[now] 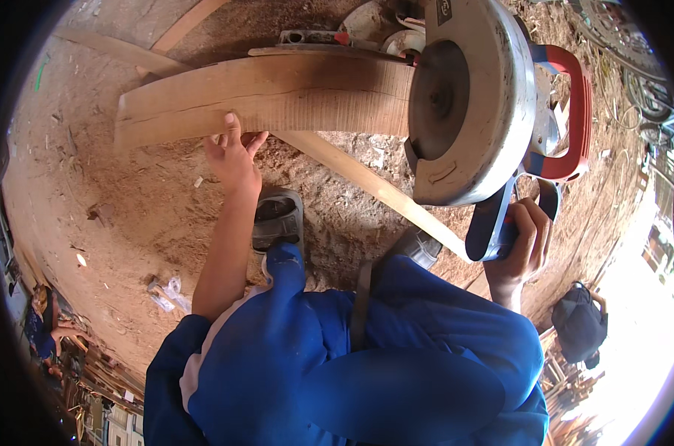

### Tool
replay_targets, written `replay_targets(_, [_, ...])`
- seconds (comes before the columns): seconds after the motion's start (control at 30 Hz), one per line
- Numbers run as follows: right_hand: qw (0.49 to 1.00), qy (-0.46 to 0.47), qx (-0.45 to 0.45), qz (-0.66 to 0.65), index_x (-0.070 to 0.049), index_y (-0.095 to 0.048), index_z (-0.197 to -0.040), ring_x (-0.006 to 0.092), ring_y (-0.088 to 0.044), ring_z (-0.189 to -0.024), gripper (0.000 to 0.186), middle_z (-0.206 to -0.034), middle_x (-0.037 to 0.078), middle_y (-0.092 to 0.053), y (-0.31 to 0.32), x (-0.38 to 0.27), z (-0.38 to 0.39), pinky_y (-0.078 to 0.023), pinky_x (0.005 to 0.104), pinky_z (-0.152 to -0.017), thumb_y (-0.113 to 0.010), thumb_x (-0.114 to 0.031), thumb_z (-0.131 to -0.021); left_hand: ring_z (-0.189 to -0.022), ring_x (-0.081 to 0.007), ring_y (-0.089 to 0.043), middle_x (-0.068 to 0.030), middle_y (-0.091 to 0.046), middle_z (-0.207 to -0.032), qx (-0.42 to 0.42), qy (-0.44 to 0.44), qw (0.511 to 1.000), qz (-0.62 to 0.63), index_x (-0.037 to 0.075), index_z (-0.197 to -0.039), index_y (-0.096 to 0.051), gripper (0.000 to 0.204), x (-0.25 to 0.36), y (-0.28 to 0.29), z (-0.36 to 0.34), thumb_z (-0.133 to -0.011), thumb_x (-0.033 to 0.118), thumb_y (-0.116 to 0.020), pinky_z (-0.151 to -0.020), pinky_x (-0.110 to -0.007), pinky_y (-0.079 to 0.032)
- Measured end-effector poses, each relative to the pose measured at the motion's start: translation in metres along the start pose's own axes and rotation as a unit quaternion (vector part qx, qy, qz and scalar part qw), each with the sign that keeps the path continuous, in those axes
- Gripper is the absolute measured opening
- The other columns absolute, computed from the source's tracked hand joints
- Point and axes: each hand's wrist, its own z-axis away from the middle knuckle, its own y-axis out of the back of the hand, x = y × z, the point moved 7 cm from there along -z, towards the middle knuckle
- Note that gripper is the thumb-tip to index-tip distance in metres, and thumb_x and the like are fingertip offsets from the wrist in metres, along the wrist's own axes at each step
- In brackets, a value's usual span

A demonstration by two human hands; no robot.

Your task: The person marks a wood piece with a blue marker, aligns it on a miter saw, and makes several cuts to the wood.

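My left hand (237, 160) holds the lower edge of a curved, cracked wooden board (263, 93), with a fingertip laid on its face and the other fingers at the edge. On the right, my right hand (526, 241) is closed around the dark blue rear handle of a circular saw (485, 104). The saw has a large pale, scuffed guard, a dark round disc and a red front handle (581, 111). Its guard covers the board's right end, so any contact between blade and wood is hidden. A narrow wooden strip (374, 182) slants from under the board toward the saw handle.
Beyond the board lie a level-like metal tool (315, 37) and loose timber (121, 52). Crumpled plastic (172, 293) rests on the dirt floor (129, 215) at left. Bicycle wheels (627, 37) are at far right, a dark bag (578, 323) below. Another person (43, 327) is at far left.
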Motion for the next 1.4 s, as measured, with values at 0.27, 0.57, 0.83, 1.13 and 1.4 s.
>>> replay_targets(0.27, [1.0,0.004,0.007,0.007,-0.006,-0.065,-0.096,0.0255,-0.064,-0.074,0.026,-0.091,0.009,-0.066,-0.01,0.0,0.009,-0.052,0.0352,-0.065,-0.079,-0.003,-0.075,-0.1,-0.0342,-0.067,-0.0224,-0.051,-0.133,0.0,-0.004,1.0,-0.009,0.001,-0.146,-0.029,0.074,0.003,-0.002,0.003,-0.094,0.032,-0.072,-0.083,-0.044,-0.064])
replay_targets(0.57, [1.0,-0.006,0.01,0.013,-0.009,-0.065,-0.096,0.0247,-0.064,-0.076,0.024,-0.09,0.007,-0.066,-0.017,0.0,0.017,-0.052,0.0346,-0.066,-0.078,-0.004,-0.076,-0.093,-0.0316,-0.068,-0.0218,-0.055,-0.125,-0.008,-0.012,1.0,-0.015,-0.002,-0.143,-0.03,0.067,0.005,-0.006,0.004,-0.097,0.028,-0.068,-0.08,-0.042,-0.064])
replay_targets(0.83, [1.0,-0.01,0.005,0.02,-0.009,-0.067,-0.098,0.024,-0.065,-0.077,0.026,-0.091,0.006,-0.067,-0.019,0.002,0.02,-0.052,0.0335,-0.066,-0.077,-0.007,-0.075,-0.094,-0.0276,-0.065,-0.0159,-0.058,-0.12,0.011,0.006,1.0,0.003,0.002,-0.14,-0.038,0.063,0.005,-0.006,0.007,-0.095,0.028,-0.072,-0.081,-0.037,-0.062])
replay_targets(1.13, [1.0,-0.012,0.007,0.013,-0.007,-0.067,-0.098,0.0252,-0.065,-0.077,0.026,-0.092,0.008,-0.067,-0.02,0.004,0.023,-0.053,0.0351,-0.068,-0.078,-0.006,-0.075,-0.085,-0.0273,-0.066,-0.0196,-0.058,-0.116,0.006,0.006,1.0,-0.014,-0.002,-0.135,-0.036,0.058,0.004,-0.005,0.004,-0.097,0.028,-0.069,-0.078,-0.041,-0.063])
replay_targets(1.4, [1.0,-0.01,0.009,0.005,-0.007,-0.066,-0.098,0.0245,-0.065,-0.078,0.028,-0.093,0.007,-0.067,-0.018,0.002,0.022,-0.053,0.0346,-0.068,-0.08,-0.005,-0.074,-0.079,-0.0183,-0.063,-0.0104,-0.062,-0.099,-0.064,0.055,0.991,-0.102,0.002,-0.127,-0.049,0.054,0.008,-0.006,0.007,-0.097,0.044,-0.067,-0.069,-0.032,-0.055])
